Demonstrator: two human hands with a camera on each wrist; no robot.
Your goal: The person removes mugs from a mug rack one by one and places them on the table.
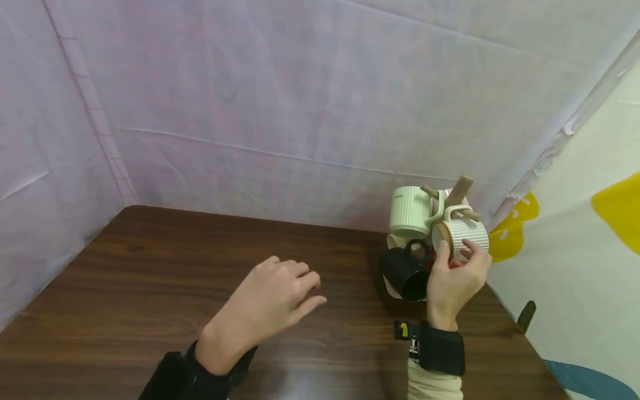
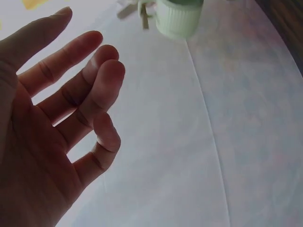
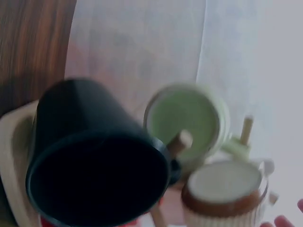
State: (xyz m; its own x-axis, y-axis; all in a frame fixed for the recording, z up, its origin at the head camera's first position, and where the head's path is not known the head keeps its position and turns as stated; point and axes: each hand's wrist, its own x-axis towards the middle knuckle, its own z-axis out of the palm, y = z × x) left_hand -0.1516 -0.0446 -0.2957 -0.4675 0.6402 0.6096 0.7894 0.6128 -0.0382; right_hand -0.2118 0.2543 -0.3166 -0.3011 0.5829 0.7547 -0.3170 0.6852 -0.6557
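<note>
No readable text, brand, no. or sign in any view. Green mug (image 1: 411, 210) has a faint dark mark near its rim, too small/blurred to read. Small tag (image 1: 403, 330) by the right wrist strap shows a yellow mark, not legible as a letter or digit. Cloth (image 1: 590, 233) at right carries yellow and teal shapes only, no lettering. White mug (image 1: 465, 238), black mug (image 1: 402, 272): no print seen. Wrist views too blurred or bare to give any wording.
</note>
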